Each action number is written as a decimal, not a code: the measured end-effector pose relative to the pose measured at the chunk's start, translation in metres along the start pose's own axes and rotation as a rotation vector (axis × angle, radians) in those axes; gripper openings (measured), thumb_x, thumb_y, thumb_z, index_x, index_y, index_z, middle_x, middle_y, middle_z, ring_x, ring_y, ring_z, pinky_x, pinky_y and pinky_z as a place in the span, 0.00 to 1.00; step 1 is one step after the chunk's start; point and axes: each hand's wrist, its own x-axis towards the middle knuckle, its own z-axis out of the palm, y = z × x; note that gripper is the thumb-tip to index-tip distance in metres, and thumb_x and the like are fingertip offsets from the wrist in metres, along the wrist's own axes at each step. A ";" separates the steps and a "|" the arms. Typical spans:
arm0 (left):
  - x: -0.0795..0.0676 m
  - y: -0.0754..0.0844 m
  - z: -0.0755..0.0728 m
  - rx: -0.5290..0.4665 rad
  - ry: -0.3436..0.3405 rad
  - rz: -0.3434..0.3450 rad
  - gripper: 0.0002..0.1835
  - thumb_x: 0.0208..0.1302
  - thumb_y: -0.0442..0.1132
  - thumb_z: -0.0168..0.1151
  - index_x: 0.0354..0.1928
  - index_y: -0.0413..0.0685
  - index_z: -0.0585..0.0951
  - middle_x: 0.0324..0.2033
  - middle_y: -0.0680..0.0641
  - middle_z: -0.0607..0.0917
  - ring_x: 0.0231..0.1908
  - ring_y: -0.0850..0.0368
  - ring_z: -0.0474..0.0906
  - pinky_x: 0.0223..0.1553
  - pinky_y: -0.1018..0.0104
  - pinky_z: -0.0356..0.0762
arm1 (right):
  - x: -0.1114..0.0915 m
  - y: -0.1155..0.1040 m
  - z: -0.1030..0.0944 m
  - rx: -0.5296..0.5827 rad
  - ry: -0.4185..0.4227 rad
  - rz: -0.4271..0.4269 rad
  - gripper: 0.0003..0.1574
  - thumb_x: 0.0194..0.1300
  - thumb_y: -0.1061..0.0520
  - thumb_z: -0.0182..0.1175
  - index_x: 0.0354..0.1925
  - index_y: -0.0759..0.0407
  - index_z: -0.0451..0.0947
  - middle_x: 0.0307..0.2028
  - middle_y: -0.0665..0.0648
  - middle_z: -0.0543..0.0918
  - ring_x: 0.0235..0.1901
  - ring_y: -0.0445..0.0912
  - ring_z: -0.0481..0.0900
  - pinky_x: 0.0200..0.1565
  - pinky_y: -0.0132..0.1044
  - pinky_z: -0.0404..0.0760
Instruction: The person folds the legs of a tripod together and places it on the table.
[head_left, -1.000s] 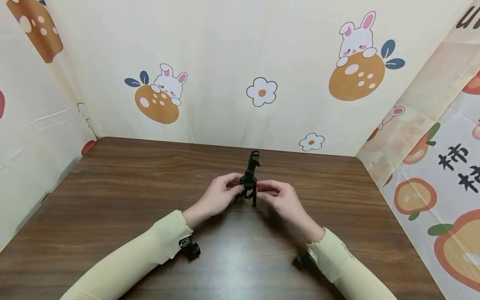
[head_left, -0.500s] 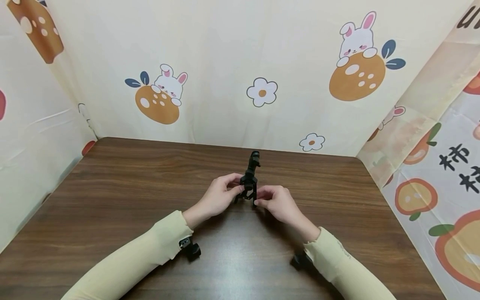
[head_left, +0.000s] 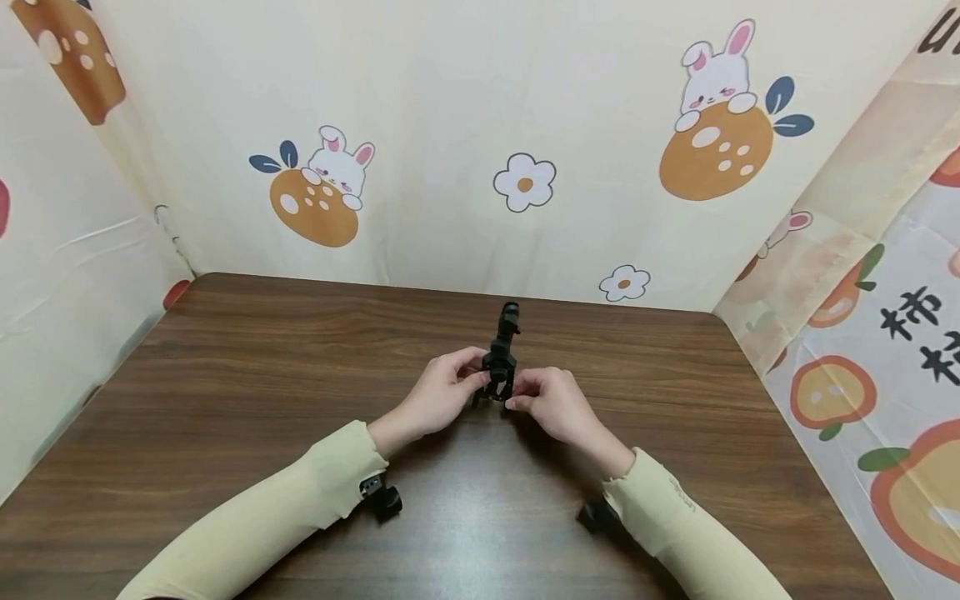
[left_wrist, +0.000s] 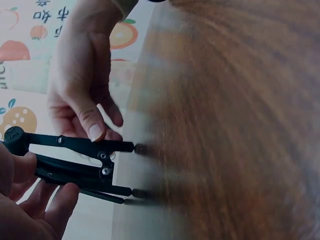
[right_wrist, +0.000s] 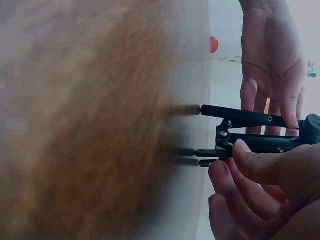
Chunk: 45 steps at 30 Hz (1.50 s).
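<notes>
A small black tabletop tripod (head_left: 500, 353) stands upright on the brown wooden table (head_left: 315, 350), its short legs touching the top. My left hand (head_left: 438, 393) holds it from the left, thumb and fingers around the upper leg section. On the other side my right hand (head_left: 557, 405) pinches one leg low down between thumb and fingers. Three legs (left_wrist: 107, 144) and the small brace joining them show in the left wrist view. Seen from the right wrist, my right thumb (right_wrist: 245, 151) lies on a leg near that brace. The tripod's upper part is outside both wrist views.
Behind the table's far edge hangs a cream curtain (head_left: 442, 167) with printed rabbits and flowers. Printed cloth (head_left: 900, 400) also borders the right side. Black wrist cameras hang under both sleeves, close above the table.
My right hand, earlier beside the tripod with its fingers apart, has come down and pinched the right leg. That leg has shifted slightly inward. My left hand stays in nearly the same place.
</notes>
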 end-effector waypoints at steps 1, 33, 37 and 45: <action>0.000 0.000 0.000 0.009 -0.003 0.000 0.10 0.71 0.32 0.60 0.50 0.46 0.84 0.39 0.50 0.86 0.41 0.58 0.81 0.45 0.59 0.78 | 0.000 0.000 0.000 -0.010 0.007 -0.007 0.09 0.55 0.61 0.74 0.25 0.50 0.83 0.24 0.42 0.84 0.26 0.39 0.77 0.31 0.36 0.76; -0.007 0.006 0.004 0.289 0.089 -0.003 0.10 0.72 0.35 0.59 0.49 0.49 0.87 0.32 0.55 0.81 0.28 0.58 0.73 0.30 0.62 0.69 | 0.015 -0.001 -0.001 -0.012 0.077 0.002 0.50 0.45 0.61 0.79 0.67 0.57 0.72 0.43 0.52 0.87 0.38 0.42 0.86 0.46 0.44 0.81; -0.007 0.008 0.005 0.304 0.095 0.002 0.09 0.71 0.35 0.60 0.46 0.49 0.87 0.31 0.55 0.80 0.28 0.58 0.73 0.30 0.62 0.69 | 0.015 -0.001 -0.002 -0.027 0.078 -0.003 0.53 0.45 0.61 0.80 0.69 0.55 0.70 0.44 0.51 0.86 0.38 0.42 0.86 0.43 0.43 0.81; -0.006 0.009 0.008 0.326 0.089 0.013 0.08 0.72 0.36 0.59 0.35 0.47 0.85 0.26 0.55 0.75 0.25 0.58 0.71 0.27 0.63 0.67 | 0.015 0.000 -0.003 -0.031 0.083 -0.012 0.53 0.45 0.61 0.79 0.69 0.53 0.70 0.48 0.52 0.85 0.39 0.43 0.86 0.43 0.44 0.80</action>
